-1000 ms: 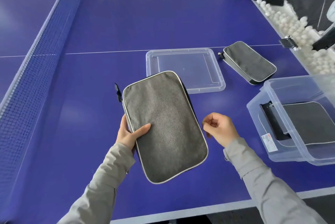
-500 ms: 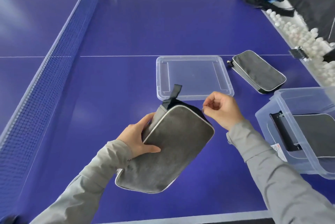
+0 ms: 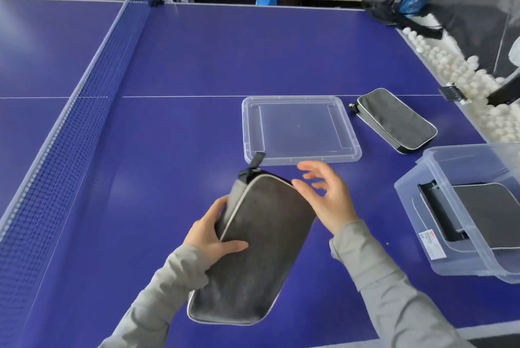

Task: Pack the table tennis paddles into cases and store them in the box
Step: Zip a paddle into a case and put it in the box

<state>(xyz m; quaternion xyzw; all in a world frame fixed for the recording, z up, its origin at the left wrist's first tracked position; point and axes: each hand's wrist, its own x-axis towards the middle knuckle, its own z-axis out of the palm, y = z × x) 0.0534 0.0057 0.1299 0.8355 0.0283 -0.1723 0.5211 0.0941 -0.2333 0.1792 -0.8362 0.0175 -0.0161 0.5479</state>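
Grey case (image 3: 261, 249) in left hand (image 3: 209, 235); right hand (image 3: 329, 195) spread — beside it

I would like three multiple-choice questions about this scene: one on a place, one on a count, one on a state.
1. Where does the clear lid lie?
A. on the box
B. flat on the table
C. in the left hand

2. How many grey cases are visible?
A. one
B. two
C. three

3. What is the right hand doing?
A. open, fingers spread
B. gripping the lid
C. inside the box

Answers: 1 B, it rests on the blue table, apart from the box. 2 C, one in the left hand, one on the table, one in the box. 3 A, it holds nothing.
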